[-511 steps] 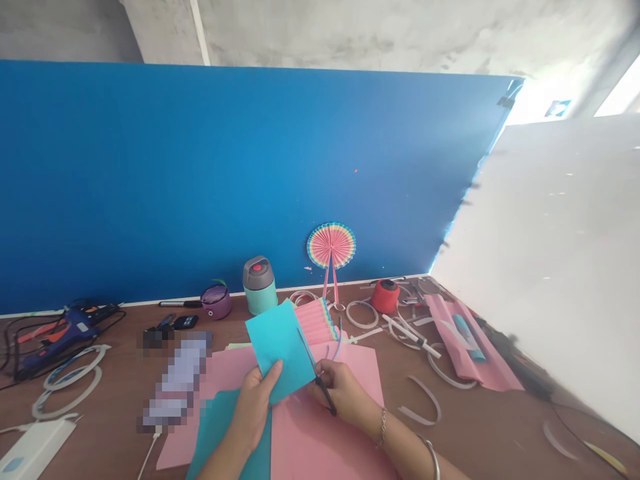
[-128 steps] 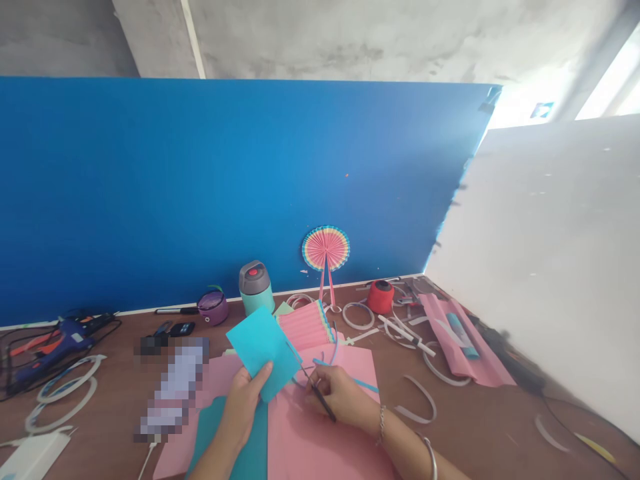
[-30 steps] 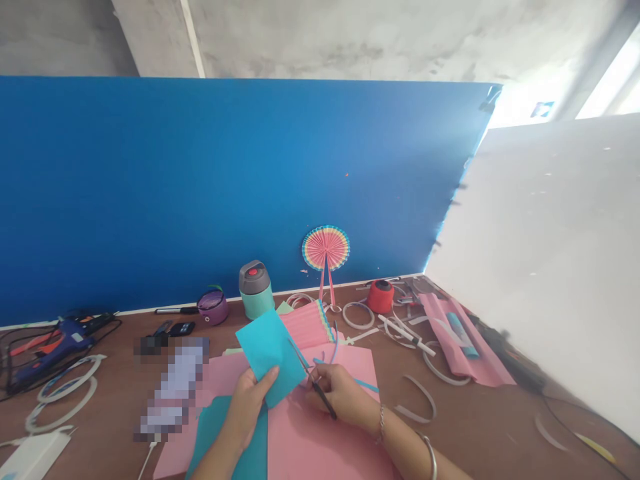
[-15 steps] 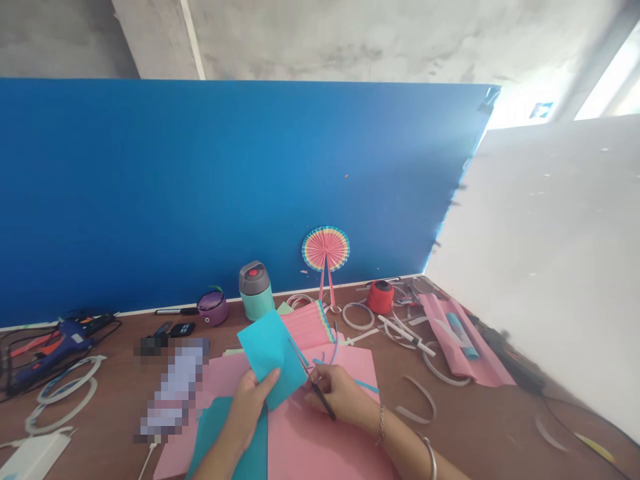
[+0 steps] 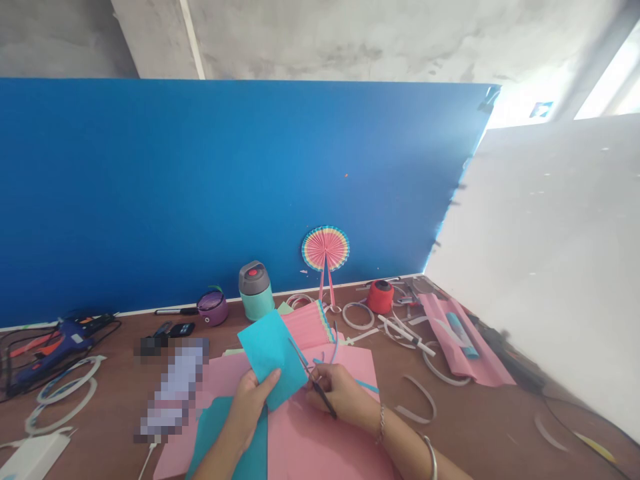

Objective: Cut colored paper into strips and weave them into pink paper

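My left hand (image 5: 253, 401) is closed on the lower left part of a blue sheet of paper (image 5: 270, 350), its thumb lying on top. In my right hand (image 5: 337, 393) is a pair of scissors (image 5: 324, 395) with dark handles, fingers wrapped round them. The blades point up and left at the right edge of the blue paper, where a narrow strip stands partly apart from the sheet. Below both hands lie pink sheets (image 5: 320, 443) and a teal sheet (image 5: 220, 427). Just behind the blue paper is a pleated pink paper (image 5: 307, 325) with a striped edge.
A round paper fan (image 5: 325, 249) leans on the blue partition (image 5: 200, 173). Along the back stand a turquoise flask (image 5: 257, 293), a purple container (image 5: 213, 308) and a red round object (image 5: 381, 298). A glue gun (image 5: 65, 343) lies left; coiled white strips (image 5: 358, 316) and pink wrapping (image 5: 460, 347) lie right.
Very little differs. The scissor handles in my right hand have shifted slightly, while the blue paper and my left hand stay in place.
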The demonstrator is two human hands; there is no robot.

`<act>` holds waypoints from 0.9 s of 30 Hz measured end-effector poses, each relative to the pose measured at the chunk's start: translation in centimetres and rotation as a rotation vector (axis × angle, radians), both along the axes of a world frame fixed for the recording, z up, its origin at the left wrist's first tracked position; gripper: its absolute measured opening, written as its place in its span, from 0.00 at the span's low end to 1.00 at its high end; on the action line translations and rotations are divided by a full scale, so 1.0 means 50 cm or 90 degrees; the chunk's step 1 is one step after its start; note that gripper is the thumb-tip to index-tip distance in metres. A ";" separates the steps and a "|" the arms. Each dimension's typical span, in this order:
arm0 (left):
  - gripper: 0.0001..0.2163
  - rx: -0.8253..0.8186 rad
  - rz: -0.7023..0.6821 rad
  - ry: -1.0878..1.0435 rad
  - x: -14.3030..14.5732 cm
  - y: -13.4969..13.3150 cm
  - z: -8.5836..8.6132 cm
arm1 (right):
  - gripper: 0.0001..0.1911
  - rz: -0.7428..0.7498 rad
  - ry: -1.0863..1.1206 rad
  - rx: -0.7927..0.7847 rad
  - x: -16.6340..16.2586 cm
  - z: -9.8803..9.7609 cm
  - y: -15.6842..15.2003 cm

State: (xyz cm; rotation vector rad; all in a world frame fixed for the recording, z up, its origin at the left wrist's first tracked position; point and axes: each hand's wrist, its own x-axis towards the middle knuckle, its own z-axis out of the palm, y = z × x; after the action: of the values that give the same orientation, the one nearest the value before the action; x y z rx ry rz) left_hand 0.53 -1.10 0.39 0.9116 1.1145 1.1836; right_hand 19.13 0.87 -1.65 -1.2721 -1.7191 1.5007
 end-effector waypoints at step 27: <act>0.18 -0.002 -0.024 -0.005 0.009 -0.006 0.008 | 0.07 0.000 0.003 0.009 0.000 -0.008 -0.001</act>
State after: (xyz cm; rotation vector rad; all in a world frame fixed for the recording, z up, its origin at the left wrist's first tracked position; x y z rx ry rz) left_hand 0.96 -1.40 0.82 0.9216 1.0881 1.1527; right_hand 19.15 0.81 -2.05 -1.2593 -1.7238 1.4880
